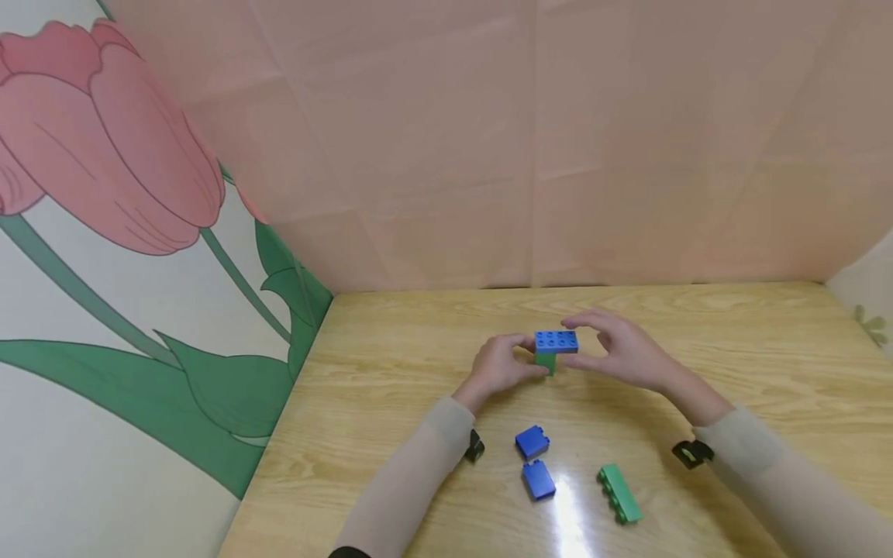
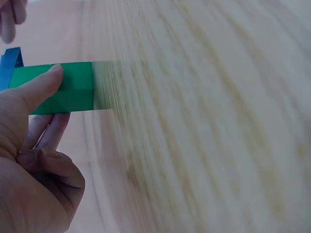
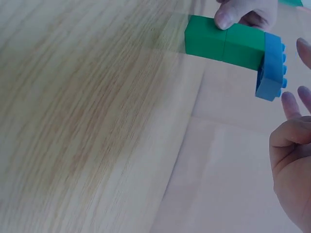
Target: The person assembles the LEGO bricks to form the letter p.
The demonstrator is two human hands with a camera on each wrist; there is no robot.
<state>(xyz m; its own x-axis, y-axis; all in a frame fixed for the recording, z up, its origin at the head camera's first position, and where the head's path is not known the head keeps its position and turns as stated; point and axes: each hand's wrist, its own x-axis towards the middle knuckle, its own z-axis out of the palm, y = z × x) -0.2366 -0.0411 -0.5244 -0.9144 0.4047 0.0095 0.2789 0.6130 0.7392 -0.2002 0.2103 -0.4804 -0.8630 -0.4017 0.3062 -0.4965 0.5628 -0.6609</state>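
My left hand (image 1: 497, 366) pinches a stack of two green toy building bricks (image 3: 206, 39), its thumb lying across their side. A longer blue brick (image 1: 556, 342) sits on top of the green ones with its studs facing up, and it overhangs them to the right. In the right wrist view the stack's lower end stands right at the wooden table. My right hand (image 1: 624, 353) is at the right of the blue brick, thumb and fingers spread apart. A small gap shows between its fingertips and the studs in the right wrist view.
Nearer to me on the wooden table (image 1: 391, 372) lie two small blue bricks, one farther (image 1: 532, 442) and one closer (image 1: 539, 480). A long green brick (image 1: 619, 494) rests on its side to their right. Pink cloth (image 1: 432, 155) hangs behind the table; a tulip-patterned panel (image 1: 139, 294) stands left.
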